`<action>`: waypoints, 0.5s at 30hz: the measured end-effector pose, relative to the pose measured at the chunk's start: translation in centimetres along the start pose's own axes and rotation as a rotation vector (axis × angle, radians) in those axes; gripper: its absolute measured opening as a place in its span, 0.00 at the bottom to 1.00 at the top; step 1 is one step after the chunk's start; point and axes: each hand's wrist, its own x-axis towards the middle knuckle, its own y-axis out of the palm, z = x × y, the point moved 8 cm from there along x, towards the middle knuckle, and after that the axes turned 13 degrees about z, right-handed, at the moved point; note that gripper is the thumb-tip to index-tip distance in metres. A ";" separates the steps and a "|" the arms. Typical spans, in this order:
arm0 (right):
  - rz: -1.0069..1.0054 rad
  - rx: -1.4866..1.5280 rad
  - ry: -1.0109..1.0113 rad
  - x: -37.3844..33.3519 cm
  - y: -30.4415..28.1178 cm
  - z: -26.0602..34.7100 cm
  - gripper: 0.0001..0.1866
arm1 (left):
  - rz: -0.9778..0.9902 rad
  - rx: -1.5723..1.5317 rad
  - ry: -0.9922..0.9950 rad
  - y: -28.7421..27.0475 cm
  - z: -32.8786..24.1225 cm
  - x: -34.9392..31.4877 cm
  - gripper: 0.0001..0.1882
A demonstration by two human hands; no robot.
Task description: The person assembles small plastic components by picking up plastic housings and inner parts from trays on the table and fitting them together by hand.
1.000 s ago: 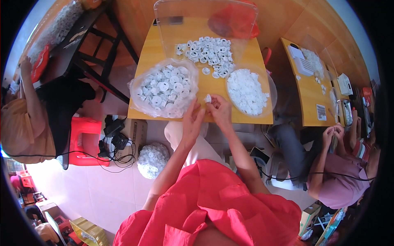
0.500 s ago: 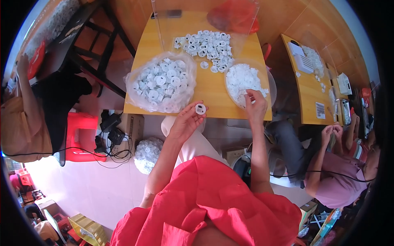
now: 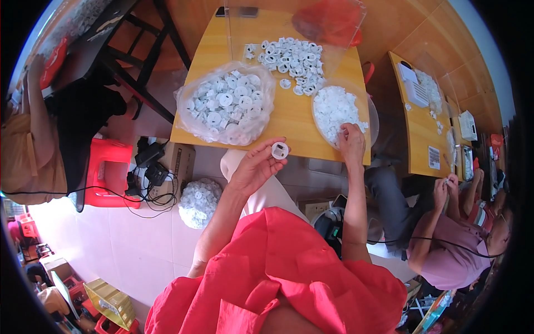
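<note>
Between the fingertips of my left hand (image 3: 257, 166) is a round white plastic part (image 3: 280, 150) with a dark rectangular slot, held just off the table's near edge. My right hand (image 3: 352, 146) is at the near right side of a shallow clear tray (image 3: 321, 127) heaped with small white plastic pieces (image 3: 336, 107). Its fingers are bent and pressed together at the heap; what they pinch is too small to make out. To the left, a clear plastic bag (image 3: 185, 111) stands open, full of round white parts (image 3: 225, 99). More loose white ring-shaped parts (image 3: 292, 58) lie piled farther back.
A clear upright panel (image 3: 236, 33) and a red plastic bag (image 3: 325, 22) are at the back of the wooden table (image 3: 295, 119). A red stool (image 3: 114, 172), cables and a filled bag (image 3: 200, 203) are on the left floor. Other people sit at both sides.
The view has shifted slightly. My left hand still holds the round part, its face now turned more toward me. My right hand's fingers have closed together at the tray.
</note>
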 end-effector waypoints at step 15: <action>0.106 0.981 0.203 -0.3 0.6 -3.0 0.10 | -0.017 0.008 -0.010 -0.3 0.6 -0.3 0.20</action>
